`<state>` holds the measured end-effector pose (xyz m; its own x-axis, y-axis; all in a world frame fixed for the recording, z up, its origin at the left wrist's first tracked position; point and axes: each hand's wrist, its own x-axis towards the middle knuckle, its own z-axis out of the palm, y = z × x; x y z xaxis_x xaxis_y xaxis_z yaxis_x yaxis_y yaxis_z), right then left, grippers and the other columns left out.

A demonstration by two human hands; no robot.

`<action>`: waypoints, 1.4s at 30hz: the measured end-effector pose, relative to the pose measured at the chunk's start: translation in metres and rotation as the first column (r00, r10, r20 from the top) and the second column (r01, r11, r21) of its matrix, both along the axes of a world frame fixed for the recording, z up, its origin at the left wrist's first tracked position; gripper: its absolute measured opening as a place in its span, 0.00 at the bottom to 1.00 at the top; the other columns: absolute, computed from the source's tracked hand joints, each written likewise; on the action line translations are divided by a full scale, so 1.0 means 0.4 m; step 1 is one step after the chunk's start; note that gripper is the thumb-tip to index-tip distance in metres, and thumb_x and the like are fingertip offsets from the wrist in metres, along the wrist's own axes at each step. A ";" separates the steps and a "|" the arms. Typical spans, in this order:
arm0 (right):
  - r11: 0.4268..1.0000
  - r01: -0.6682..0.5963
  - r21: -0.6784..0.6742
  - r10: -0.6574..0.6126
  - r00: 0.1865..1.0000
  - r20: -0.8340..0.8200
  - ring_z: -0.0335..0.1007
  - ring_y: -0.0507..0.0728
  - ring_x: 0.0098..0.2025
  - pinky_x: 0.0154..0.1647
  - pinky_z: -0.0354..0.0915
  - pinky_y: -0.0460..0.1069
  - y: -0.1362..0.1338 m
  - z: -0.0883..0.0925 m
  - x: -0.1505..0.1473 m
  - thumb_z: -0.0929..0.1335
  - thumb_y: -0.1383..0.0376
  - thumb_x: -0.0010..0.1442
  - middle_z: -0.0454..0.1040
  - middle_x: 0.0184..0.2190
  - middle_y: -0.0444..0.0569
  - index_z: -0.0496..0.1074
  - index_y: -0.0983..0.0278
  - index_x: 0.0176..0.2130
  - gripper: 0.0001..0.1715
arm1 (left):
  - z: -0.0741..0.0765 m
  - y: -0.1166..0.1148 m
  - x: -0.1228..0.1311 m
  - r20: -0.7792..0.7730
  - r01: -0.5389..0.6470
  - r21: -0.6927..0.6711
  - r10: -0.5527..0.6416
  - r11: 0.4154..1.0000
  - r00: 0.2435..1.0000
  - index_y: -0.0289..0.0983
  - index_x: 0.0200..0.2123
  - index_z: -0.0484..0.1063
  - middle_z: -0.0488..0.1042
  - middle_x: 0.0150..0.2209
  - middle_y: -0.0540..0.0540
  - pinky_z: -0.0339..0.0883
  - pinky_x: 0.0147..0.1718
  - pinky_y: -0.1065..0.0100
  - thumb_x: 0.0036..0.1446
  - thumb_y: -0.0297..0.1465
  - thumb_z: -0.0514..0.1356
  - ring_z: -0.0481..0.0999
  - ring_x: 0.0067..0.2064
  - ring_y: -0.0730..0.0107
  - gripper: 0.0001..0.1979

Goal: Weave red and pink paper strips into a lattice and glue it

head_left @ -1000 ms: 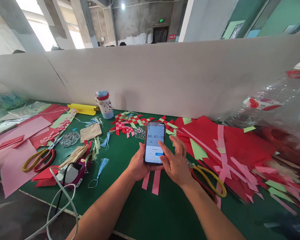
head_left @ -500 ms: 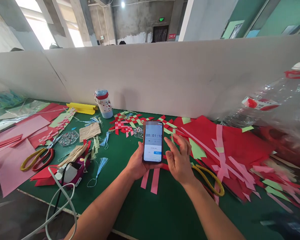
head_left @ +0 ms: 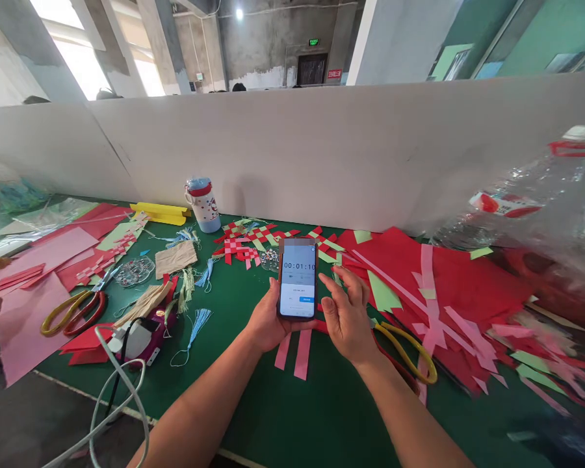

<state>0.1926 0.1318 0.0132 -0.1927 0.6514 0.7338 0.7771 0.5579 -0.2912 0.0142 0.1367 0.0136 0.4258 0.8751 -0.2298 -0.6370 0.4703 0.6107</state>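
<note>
My left hand (head_left: 266,318) is closed around a smartphone (head_left: 298,279), held upright above the green table with its screen facing me. The screen reads 00:01:10 over a white pop-up with a blue button. Just right of the phone is my right hand (head_left: 348,312), its fingers bent and apart, holding nothing. Two pink paper strips (head_left: 302,354) stick out below the phone. Beside my right wrist lies a pair of scissors with yellow and red handles (head_left: 409,351), its blades hidden. Woven red and green paper pieces (head_left: 238,246) lie behind the phone.
Red paper sheets (head_left: 458,279) and scraps cover the right, near a large plastic bottle (head_left: 526,188). On the left are a second pair of scissors (head_left: 85,309), tassels (head_left: 197,328), pink paper (head_left: 32,331) and a white cable (head_left: 127,383). A cup (head_left: 203,207) stands by the partition (head_left: 292,156).
Both my hands and the phone stay almost in place. At the far left edge, another person's hand has come further into view. The scene shifts slightly downward.
</note>
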 end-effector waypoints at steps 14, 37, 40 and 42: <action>0.998 0.048 0.030 -0.053 0.982 0.181 0.45 0.71 0.67 0.64 0.53 0.69 0.042 0.050 -0.020 0.61 0.57 0.69 0.49 0.66 0.57 0.51 0.54 0.68 0.32 | -0.014 -0.003 0.016 -0.021 0.004 -0.020 -0.004 1.000 1.000 0.37 0.58 0.68 0.75 0.52 0.33 0.72 0.46 0.42 0.65 0.51 0.49 0.78 0.50 0.47 0.29; 0.997 0.078 0.027 -0.080 0.995 0.063 0.49 0.67 0.67 0.64 0.54 0.68 0.077 0.079 -0.028 0.55 0.55 0.71 0.49 0.66 0.55 0.50 0.51 0.68 0.29 | 0.001 0.000 0.013 -0.036 -0.010 -0.041 0.009 0.999 0.999 0.38 0.59 0.67 0.76 0.50 0.33 0.75 0.43 0.44 0.66 0.51 0.46 0.79 0.46 0.51 0.30; 0.997 0.074 0.030 -0.075 0.996 0.043 0.49 0.67 0.66 0.63 0.55 0.68 0.084 0.078 -0.022 0.55 0.55 0.71 0.50 0.65 0.55 0.51 0.51 0.68 0.28 | -0.001 0.002 0.010 -0.029 -0.013 -0.038 0.012 0.999 1.000 0.37 0.57 0.68 0.75 0.50 0.33 0.75 0.42 0.44 0.66 0.51 0.45 0.78 0.46 0.51 0.30; 0.996 0.077 0.037 -0.078 0.996 0.031 0.50 0.68 0.66 0.63 0.55 0.68 0.089 0.078 -0.018 0.55 0.54 0.71 0.50 0.65 0.55 0.52 0.50 0.67 0.28 | -0.002 0.005 0.009 -0.032 -0.022 -0.045 0.021 0.999 0.999 0.36 0.57 0.68 0.75 0.50 0.33 0.75 0.42 0.44 0.66 0.51 0.45 0.79 0.45 0.52 0.30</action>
